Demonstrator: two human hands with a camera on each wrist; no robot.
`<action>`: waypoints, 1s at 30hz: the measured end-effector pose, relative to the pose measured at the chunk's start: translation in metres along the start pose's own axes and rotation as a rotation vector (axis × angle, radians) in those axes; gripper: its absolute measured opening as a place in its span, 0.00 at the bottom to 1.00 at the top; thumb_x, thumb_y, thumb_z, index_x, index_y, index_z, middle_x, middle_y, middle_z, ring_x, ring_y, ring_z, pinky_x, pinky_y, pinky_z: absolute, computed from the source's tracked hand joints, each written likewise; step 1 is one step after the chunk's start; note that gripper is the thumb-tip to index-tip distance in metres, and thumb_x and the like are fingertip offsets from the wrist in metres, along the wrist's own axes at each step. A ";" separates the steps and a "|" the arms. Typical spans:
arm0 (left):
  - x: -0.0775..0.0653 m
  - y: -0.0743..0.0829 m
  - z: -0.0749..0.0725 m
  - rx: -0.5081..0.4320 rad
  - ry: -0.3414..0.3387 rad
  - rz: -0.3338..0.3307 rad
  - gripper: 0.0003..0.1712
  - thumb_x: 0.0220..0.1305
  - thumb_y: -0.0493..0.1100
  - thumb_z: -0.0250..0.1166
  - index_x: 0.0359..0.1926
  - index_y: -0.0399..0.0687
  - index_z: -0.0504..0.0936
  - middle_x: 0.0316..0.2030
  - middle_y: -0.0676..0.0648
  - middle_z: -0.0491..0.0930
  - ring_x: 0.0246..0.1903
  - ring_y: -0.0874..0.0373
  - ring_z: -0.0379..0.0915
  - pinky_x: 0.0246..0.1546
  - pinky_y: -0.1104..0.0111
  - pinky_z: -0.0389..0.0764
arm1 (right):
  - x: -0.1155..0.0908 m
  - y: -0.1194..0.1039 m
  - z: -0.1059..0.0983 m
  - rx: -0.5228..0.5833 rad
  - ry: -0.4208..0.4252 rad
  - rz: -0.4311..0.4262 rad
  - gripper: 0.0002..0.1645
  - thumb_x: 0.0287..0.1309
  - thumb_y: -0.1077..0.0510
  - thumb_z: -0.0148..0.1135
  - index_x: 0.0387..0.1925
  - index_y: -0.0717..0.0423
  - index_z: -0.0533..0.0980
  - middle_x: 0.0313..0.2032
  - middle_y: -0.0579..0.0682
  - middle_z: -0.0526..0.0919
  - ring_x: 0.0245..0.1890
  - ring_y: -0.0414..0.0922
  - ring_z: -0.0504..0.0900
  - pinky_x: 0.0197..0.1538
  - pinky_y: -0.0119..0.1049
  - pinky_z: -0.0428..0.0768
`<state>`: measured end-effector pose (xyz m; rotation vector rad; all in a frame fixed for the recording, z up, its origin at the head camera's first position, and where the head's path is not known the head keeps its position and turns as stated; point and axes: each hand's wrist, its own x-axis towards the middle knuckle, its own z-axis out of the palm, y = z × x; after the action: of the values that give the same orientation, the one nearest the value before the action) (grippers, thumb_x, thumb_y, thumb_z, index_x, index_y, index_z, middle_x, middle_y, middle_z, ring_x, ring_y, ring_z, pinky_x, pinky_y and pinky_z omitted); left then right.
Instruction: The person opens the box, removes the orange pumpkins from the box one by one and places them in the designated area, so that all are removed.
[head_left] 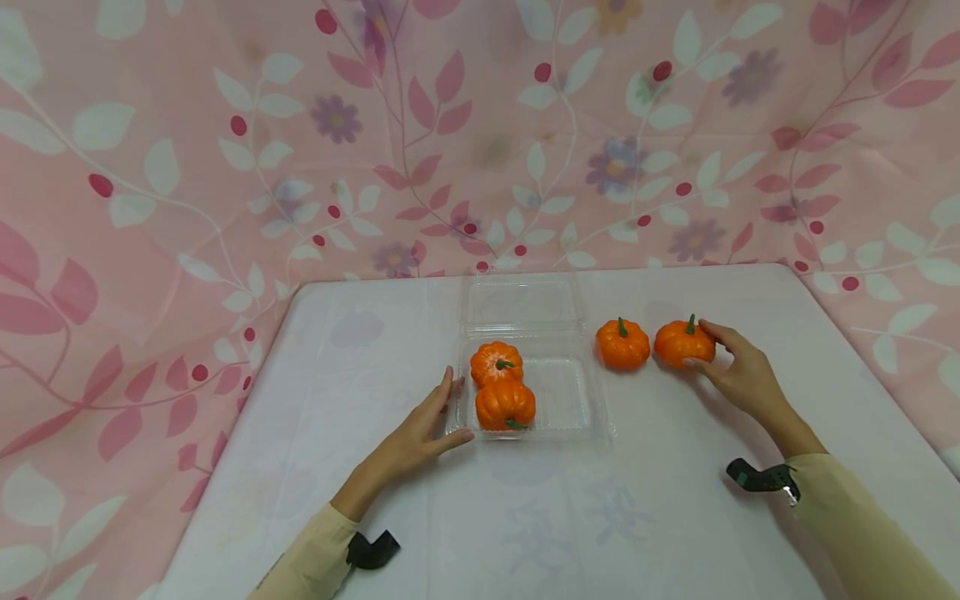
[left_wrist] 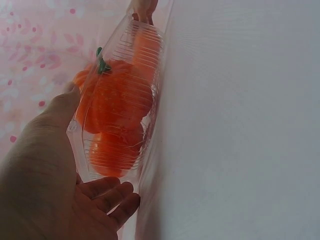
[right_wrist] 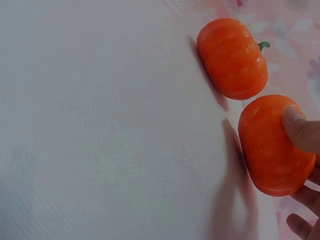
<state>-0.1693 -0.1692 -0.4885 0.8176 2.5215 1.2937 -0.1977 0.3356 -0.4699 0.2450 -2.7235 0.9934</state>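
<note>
My right hand (head_left: 744,377) holds a small orange toy pumpkin (head_left: 681,343) with a green stem, thumb on the near side and fingers round the far right. In the right wrist view the thumb presses on that pumpkin (right_wrist: 275,145). Just to its left stands another pumpkin (head_left: 622,346). A clear plastic clamshell box (head_left: 566,396) lies with its lid (head_left: 522,302) folded back. Two more pumpkins, one upright (head_left: 491,364) and one tipped over (head_left: 506,406), sit in its left half. My left hand (head_left: 412,437) rests at the box's left edge, thumb and fingers spread along the corner.
A white cloth covers the table (head_left: 360,367). Behind it and at both sides hangs a pink curtain (head_left: 480,133) with leaves and flowers. Black camera mounts (head_left: 372,550) sit at both wrists.
</note>
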 end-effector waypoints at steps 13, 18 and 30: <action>-0.005 0.041 -0.012 0.002 -0.016 0.004 0.57 0.63 0.41 0.68 0.75 0.30 0.37 0.73 0.32 0.54 0.73 0.40 0.50 0.67 0.47 0.62 | 0.000 0.005 0.001 0.006 -0.008 0.009 0.40 0.58 0.59 0.69 0.68 0.68 0.63 0.63 0.72 0.69 0.62 0.70 0.67 0.58 0.70 0.66; -0.002 0.010 -0.004 0.008 -0.007 0.016 0.59 0.63 0.48 0.68 0.77 0.39 0.35 0.75 0.40 0.53 0.75 0.47 0.49 0.68 0.50 0.62 | -0.001 0.005 0.001 0.008 0.005 -0.010 0.41 0.56 0.62 0.70 0.68 0.69 0.63 0.63 0.72 0.69 0.62 0.70 0.67 0.57 0.69 0.67; 0.000 0.000 -0.001 0.010 -0.007 0.012 0.60 0.63 0.51 0.68 0.78 0.43 0.34 0.76 0.43 0.52 0.75 0.49 0.49 0.68 0.51 0.63 | -0.003 0.007 0.006 -0.006 0.045 -0.077 0.44 0.48 0.67 0.74 0.67 0.69 0.64 0.61 0.71 0.70 0.60 0.69 0.69 0.60 0.64 0.64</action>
<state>-0.1696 -0.1702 -0.4877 0.8390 2.5234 1.2813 -0.1977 0.3372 -0.4798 0.3204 -2.6543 0.9580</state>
